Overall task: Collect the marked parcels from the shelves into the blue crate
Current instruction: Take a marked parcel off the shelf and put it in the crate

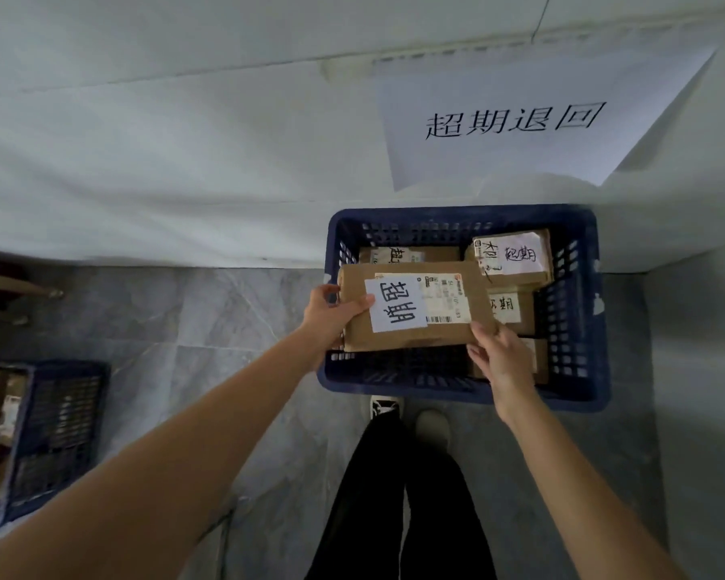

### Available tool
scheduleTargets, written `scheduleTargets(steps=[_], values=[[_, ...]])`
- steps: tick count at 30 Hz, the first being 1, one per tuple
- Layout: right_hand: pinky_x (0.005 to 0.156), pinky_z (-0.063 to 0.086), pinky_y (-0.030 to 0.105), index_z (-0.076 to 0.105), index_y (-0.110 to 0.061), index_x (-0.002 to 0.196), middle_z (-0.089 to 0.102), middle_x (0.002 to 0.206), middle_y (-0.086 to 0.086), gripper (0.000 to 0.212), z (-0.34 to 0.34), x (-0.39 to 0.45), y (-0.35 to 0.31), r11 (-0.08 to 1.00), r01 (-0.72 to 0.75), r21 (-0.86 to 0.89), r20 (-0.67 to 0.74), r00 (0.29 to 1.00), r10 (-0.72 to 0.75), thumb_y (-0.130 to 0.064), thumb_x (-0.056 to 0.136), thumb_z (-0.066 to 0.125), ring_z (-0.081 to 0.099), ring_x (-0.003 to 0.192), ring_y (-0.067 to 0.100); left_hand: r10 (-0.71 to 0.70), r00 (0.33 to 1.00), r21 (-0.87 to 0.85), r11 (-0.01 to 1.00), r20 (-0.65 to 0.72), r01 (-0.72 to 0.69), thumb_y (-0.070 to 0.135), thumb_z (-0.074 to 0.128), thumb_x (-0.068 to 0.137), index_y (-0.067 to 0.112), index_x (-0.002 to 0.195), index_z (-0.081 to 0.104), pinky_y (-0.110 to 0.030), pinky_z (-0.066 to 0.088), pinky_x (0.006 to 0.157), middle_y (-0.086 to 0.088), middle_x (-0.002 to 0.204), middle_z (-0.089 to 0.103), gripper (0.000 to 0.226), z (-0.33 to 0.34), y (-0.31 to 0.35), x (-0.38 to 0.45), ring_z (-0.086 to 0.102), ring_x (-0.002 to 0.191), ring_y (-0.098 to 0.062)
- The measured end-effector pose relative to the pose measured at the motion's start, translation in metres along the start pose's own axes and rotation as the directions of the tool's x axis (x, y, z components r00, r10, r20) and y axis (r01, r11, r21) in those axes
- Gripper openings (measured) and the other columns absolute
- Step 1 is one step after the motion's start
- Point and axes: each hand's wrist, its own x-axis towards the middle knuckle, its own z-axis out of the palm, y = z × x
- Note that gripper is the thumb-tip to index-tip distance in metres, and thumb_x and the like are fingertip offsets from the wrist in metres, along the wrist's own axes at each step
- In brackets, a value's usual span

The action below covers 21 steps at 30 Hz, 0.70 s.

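Head view: your left hand [331,313] grips the left end of a brown parcel [415,332] with a white handwritten label [395,305]; your right hand [499,357] grips its near right corner. The parcel is held over the blue crate [582,328], above other labelled parcels [511,257].

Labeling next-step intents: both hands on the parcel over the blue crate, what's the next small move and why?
Probably lower the parcel straight down and let go. The left hand grips its left edge, the right hand its near right corner, and it sits over the blue crate, above marked parcels already inside. The near part of the crate looks free, so it may settle there.
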Motion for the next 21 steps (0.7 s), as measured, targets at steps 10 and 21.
scheduleTargets(steps=[10,21], values=[[0.091,0.046,0.026,0.06,-0.035,0.105,0.067,0.108,-0.007,0.023,0.035,0.119,0.029,0.995,0.097,-0.021,-0.091,0.991,-0.098,-0.014,0.095,0.059,0.061,0.105,0.01,0.056,0.997,0.047,0.997,-0.061,-0.054,0.017,0.056,0.096,0.014,0.14,0.04,-0.045,0.046,0.103,-0.007,0.13,0.058,0.047,0.04,-0.023,0.15,0.057,0.116,-0.026],[0.104,0.046,0.043,0.064,-0.025,0.103,0.065,0.099,-0.002,0.026,0.05,0.18,0.034,0.991,0.087,-0.102,-0.179,0.978,-0.105,-0.008,0.098,0.045,0.057,0.098,0.016,-0.106,0.994,-0.091,0.99,0.011,0.107,0.006,0.031,0.101,0.029,0.092,0.055,-0.025,0.051,0.064,0.007,0.087,0.067,0.035,0.065,-0.017,0.222,0.064,0.076,-0.009]])
